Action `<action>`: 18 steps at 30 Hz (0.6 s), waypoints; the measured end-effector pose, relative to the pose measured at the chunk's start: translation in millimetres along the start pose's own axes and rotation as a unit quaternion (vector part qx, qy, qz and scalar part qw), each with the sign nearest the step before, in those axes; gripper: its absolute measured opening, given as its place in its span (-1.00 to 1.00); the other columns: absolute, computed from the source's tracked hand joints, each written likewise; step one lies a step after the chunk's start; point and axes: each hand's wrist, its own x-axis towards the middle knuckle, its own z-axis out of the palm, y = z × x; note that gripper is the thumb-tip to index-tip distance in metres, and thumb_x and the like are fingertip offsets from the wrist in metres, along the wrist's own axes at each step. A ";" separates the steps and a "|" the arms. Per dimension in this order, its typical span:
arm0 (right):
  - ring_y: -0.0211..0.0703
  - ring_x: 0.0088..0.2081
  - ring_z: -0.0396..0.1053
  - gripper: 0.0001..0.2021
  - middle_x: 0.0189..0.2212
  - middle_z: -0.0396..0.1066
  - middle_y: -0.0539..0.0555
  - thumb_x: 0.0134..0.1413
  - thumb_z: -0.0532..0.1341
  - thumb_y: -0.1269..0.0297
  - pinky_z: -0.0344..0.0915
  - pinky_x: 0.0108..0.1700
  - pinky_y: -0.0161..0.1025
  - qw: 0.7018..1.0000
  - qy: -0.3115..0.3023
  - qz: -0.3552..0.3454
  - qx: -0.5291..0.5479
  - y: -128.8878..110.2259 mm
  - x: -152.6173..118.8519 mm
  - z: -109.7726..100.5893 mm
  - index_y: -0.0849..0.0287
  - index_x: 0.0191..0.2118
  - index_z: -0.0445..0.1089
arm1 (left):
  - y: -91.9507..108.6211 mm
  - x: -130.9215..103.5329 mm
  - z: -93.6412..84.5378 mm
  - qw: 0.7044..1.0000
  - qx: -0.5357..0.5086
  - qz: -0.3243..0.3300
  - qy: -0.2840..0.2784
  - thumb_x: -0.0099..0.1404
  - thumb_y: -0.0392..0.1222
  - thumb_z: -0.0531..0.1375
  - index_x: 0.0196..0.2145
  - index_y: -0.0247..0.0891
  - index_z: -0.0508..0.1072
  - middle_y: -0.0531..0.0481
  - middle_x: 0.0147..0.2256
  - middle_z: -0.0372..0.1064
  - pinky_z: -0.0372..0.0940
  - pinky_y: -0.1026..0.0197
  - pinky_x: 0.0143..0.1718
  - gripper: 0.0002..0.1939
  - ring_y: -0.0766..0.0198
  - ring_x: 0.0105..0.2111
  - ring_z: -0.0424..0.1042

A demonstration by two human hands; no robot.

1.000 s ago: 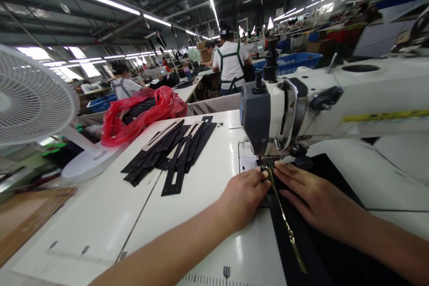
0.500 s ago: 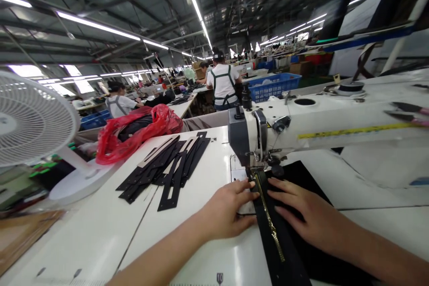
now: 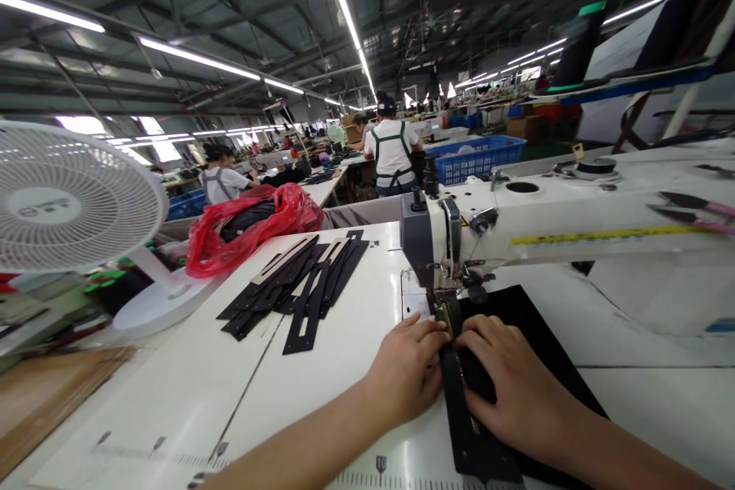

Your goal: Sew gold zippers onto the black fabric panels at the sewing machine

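Head cam: left hand (image 3: 406, 367) on the black strip (image 3: 456, 413) (can't tell if it's pinching), right hand (image 3: 511, 383) there too, thumb spread.

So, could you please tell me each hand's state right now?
Left hand: fingers bent at the black strip; grip cannot be told.
Right hand: fingers bent on the strip; grip unclear too.

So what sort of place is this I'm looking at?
Probably a sewing workshop or factory. There's a sewing machine right in front, a pile of black strips on the white table, and other people among more worktops behind.
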 end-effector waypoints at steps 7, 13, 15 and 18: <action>-0.06 -0.30 0.23 -0.95 -0.40 0.28 0.09 -0.14 0.14 0.45 0.13 -0.26 -0.13 0.996 -0.001 0.089 0.005 -8.1 17.0 14.4 0.18 -0.49 0.25 | -0.4 -1.0 5.4 0.998 -0.020 -0.013 0.053 0.18 -0.41 0.00 -0.08 -0.37 0.35 -0.19 -0.21 0.45 0.26 -0.01 0.02 -0.66 0.13 -0.16 0.43; -0.24 -0.47 0.30 -0.85 -0.49 0.30 -0.01 -0.01 0.03 0.49 0.26 -0.42 -0.29 0.994 -0.005 0.097 0.048 0.2 1.1 8.5 0.17 -0.30 0.25 | -2.6 -5.0 7.3 0.998 0.008 0.020 0.056 0.28 -0.34 0.07 -0.15 -0.23 0.42 -0.08 -0.12 0.44 0.29 0.00 0.00 -0.78 0.16 -0.10 0.42; -0.21 -0.36 0.36 -0.74 -0.37 0.35 0.06 0.08 -0.04 0.49 0.34 -0.33 -0.26 0.999 0.026 0.031 0.030 2.1 -12.8 5.7 0.17 -0.15 0.28 | 1.1 -9.5 6.9 0.997 0.034 0.044 0.053 0.29 -0.31 0.09 -0.16 -0.24 0.43 -0.08 -0.09 0.42 0.28 0.01 0.02 -0.81 0.16 -0.07 0.40; -0.02 -0.05 0.32 -0.69 -0.07 0.33 0.23 0.15 -0.01 0.39 0.35 -0.09 -0.09 0.989 0.080 -0.099 -0.075 4.1 -32.9 5.3 0.22 -0.01 0.30 | 9.7 -15.5 4.6 0.995 0.059 0.071 0.044 0.30 -0.33 0.06 -0.13 -0.33 0.41 -0.15 -0.07 0.40 0.27 0.04 0.04 -0.79 0.13 -0.04 0.38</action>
